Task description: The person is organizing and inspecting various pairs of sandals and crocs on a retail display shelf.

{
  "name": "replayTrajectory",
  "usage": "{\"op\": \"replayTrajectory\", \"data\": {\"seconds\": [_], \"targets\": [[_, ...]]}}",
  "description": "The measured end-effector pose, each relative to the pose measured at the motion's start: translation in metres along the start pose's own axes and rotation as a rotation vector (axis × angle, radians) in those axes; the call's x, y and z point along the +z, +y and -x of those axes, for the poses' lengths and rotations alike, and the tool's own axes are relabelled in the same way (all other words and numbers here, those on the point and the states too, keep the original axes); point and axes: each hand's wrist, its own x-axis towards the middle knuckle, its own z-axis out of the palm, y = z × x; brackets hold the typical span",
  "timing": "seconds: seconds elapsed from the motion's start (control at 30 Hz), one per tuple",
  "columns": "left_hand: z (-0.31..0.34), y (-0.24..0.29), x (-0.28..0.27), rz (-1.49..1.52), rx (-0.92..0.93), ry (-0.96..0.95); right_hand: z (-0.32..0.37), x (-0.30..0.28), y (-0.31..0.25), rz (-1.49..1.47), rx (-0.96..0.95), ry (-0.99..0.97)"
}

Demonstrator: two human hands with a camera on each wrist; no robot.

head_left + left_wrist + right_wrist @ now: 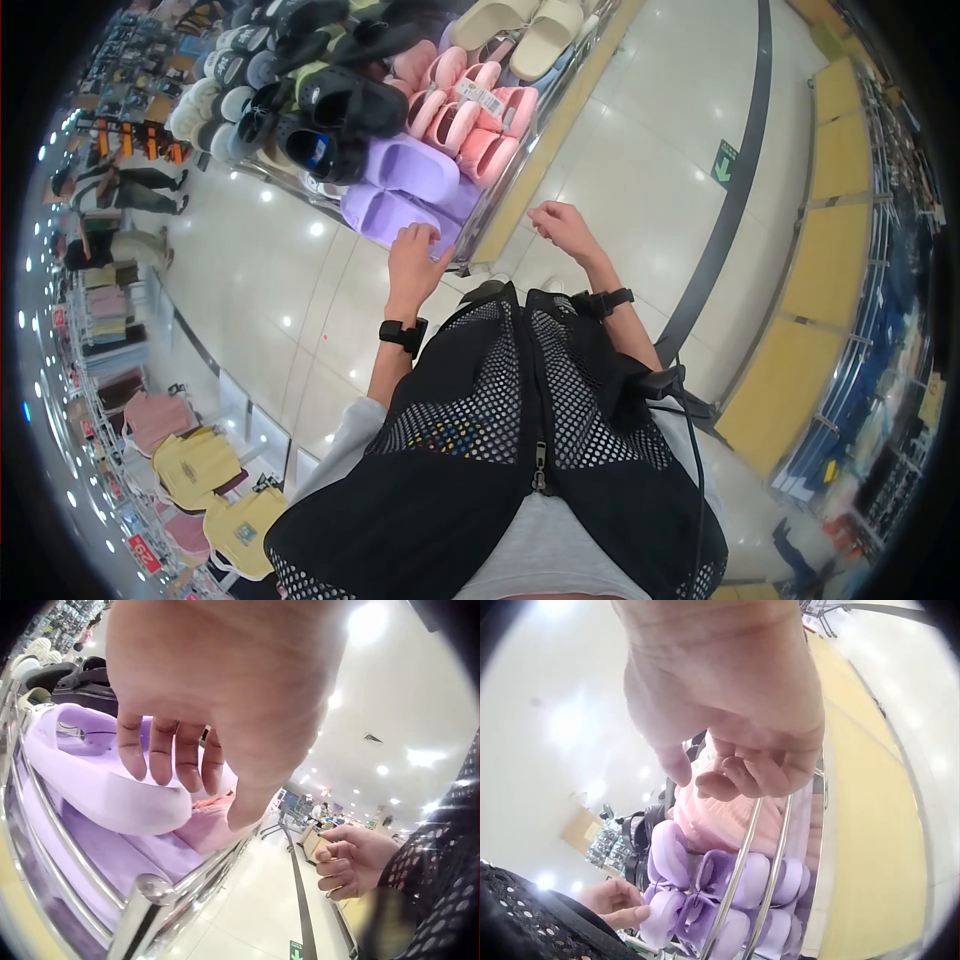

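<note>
Purple slippers (412,168) lie at the near corner of a rack of footwear. Over their near end is my left hand (414,268), fingers loosely bent; in the left wrist view the hand (217,690) hangs in front of a purple slipper (142,806), and whether it touches is unclear. My right hand (567,232) is beyond the rack's right edge, fingers loosely curled with nothing in them. The right wrist view shows that hand (727,712) above pink slippers (724,817) and the metal rails, with purple slippers (671,855) below.
Pink slippers (490,160), black slippers (345,100) and beige slippers (548,40) fill the rack, edged by a metal rail (67,840). Two people stand at the far left near hanging goods. Folded clothes (195,470) lie lower left; yellow-fronted shelving (820,270) stands at right.
</note>
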Motion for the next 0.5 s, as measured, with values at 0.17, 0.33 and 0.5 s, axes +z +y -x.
{"op": "replayTrajectory", "data": {"seconds": [0.17,0.33,0.5], "targets": [[0.004,0.028,-0.004,0.097,-0.070,0.022,-0.025,-0.004,-0.015,0.110,-0.082,-0.058],[0.011,0.040,-0.007,0.168,-0.191,-0.047,-0.055,0.004,-0.041,0.056,-0.051,-0.112],[-0.001,0.048,0.010,0.260,-0.232,-0.072,-0.089,0.010,-0.055,0.115,-0.017,-0.090]]}}
